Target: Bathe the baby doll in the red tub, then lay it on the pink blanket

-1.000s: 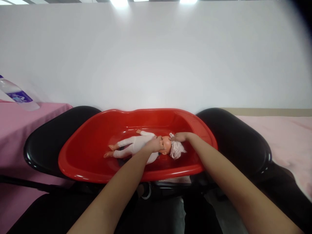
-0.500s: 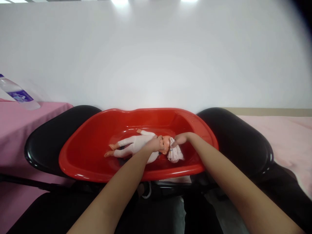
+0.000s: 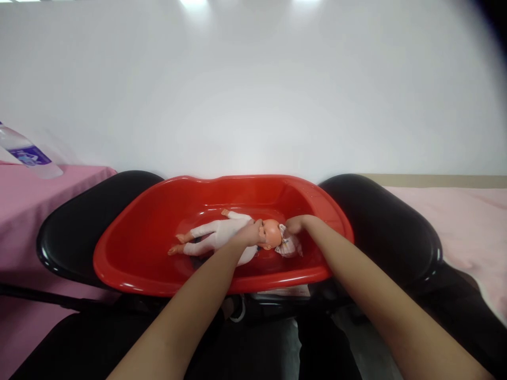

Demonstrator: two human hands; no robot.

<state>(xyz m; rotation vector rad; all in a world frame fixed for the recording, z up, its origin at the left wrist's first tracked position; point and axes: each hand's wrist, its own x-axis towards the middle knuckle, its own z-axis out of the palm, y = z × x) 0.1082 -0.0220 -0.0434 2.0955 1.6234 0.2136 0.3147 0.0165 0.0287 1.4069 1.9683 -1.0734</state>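
A baby doll (image 3: 227,230) in a white suit lies on its back in a red baby bathtub (image 3: 130,248), feet to the left and bald head to the right. Over the doll's chin and upper chest rests my left hand (image 3: 252,233), its fingers closed around the doll there. My right hand (image 3: 293,226) is by the top of the doll's head, closed on a pale patterned hat (image 3: 288,246) that sits just off the head. Part of the doll's arm and chest is hidden behind my left forearm.
Black rounded panels (image 3: 376,232) flank the tub. At the left, a plastic bottle (image 3: 29,155) lies tilted on a pink-covered table (image 3: 75,184). Pink cloth (image 3: 467,221) covers a surface at the right. A white wall (image 3: 253,95) rises behind the tub.
The hat has come away from the doll's head toward the right, baring the crown. My right hand has shifted slightly right with it. My left hand stays on the doll.
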